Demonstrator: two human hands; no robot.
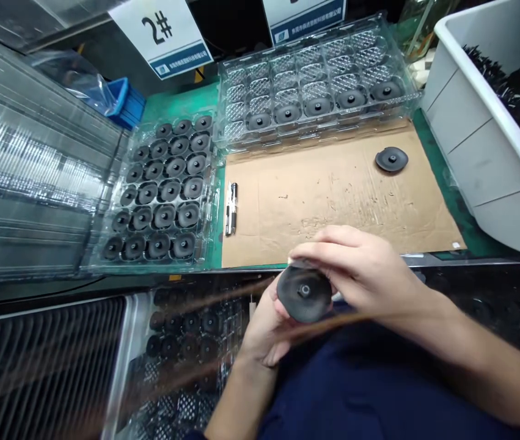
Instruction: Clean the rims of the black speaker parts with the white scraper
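Far left, a clear tray (159,189) packed with black discs sits on the bench. Left hand (264,330) cups the black speaker cone (304,294) from below, just off the bench's near edge, with the right hand (360,275) closed over its top rim. It looks light and thin, probably easy to dent, so I'd hold the rim, not the center. 1 loose disc (391,159) lies on the cardboard (333,201) to the right.
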